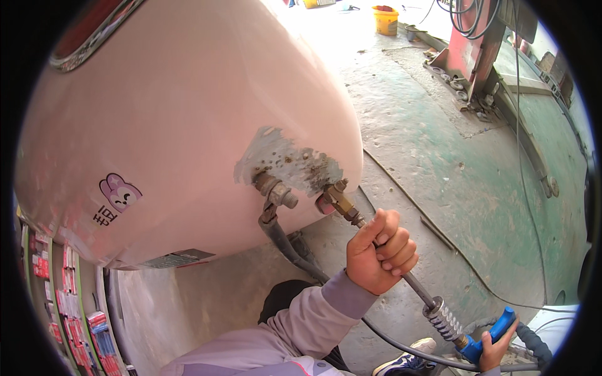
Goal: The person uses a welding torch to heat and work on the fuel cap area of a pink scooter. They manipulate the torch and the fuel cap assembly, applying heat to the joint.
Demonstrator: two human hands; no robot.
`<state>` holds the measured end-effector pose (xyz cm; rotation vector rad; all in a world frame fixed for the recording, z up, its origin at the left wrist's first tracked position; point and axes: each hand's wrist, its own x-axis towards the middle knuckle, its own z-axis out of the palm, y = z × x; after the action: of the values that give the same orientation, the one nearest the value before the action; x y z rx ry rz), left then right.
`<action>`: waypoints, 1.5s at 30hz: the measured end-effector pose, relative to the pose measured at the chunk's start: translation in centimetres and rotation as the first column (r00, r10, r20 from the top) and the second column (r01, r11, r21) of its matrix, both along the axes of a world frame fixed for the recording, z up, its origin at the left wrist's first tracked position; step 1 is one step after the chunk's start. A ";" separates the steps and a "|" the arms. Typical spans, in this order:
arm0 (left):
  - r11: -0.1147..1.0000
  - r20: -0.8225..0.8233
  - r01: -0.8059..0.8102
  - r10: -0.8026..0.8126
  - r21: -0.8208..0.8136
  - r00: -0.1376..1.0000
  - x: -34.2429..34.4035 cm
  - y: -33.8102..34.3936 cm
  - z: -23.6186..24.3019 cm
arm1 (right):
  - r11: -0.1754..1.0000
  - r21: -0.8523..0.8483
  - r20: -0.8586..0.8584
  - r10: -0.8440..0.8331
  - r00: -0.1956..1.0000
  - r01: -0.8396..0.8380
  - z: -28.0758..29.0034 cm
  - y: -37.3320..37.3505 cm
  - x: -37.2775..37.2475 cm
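Observation:
My left hand [378, 254] is closed round the metal shaft of a dent puller [417, 287], just behind its brass-coloured head [340, 203]. The head's tip is at the lower edge of a bare, pitted grey patch [288, 156] on a pink car body panel [188, 106]. A coil spring sits on the shaft near the rear. At the lower right my right hand [492, 352] grips the puller's blue handle [498, 329], partly cut off by the picture's rim. Left of the head, a metal cable clamp [276, 190] is fixed on the patch, with a thick black cable [285, 244] hanging from it.
A rabbit sticker [120, 193] marks the panel's left side. Racks of small red and blue packages [69, 301] stand at lower left. Cables [433, 229] trail over the worn green floor. A red post [467, 47] and yellow bucket [385, 22] stand far off. My shoe [404, 360] shows below.

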<state>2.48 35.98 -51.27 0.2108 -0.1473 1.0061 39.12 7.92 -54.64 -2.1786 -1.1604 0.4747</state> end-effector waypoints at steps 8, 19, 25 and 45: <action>0.999 -0.124 -0.038 0.035 -0.016 0.992 -0.1 0.1 0.0 | 1.000 0.006 -0.027 -0.028 0.999 0.028 0.7 0.3 -1.1; 0.977 -0.162 0.052 -0.087 -0.208 0.983 8.1 -9.8 -2.5 | 0.999 0.021 -0.052 -0.037 0.998 0.038 0.4 0.4 -1.1; 0.978 -0.038 -0.130 0.125 -0.165 0.991 3.8 -3.6 1.0 | 0.997 0.008 -0.072 -0.077 0.994 0.078 0.4 0.5 -0.9; 0.907 -0.319 -0.349 0.266 -0.236 0.909 0.5 -1.4 1.7 | 0.987 0.058 0.036 -0.149 0.988 0.147 -0.8 1.1 -1.7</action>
<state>2.97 34.61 -49.61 0.1080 0.3033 1.2904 37.46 9.02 -55.47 -2.2152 -1.0110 0.3324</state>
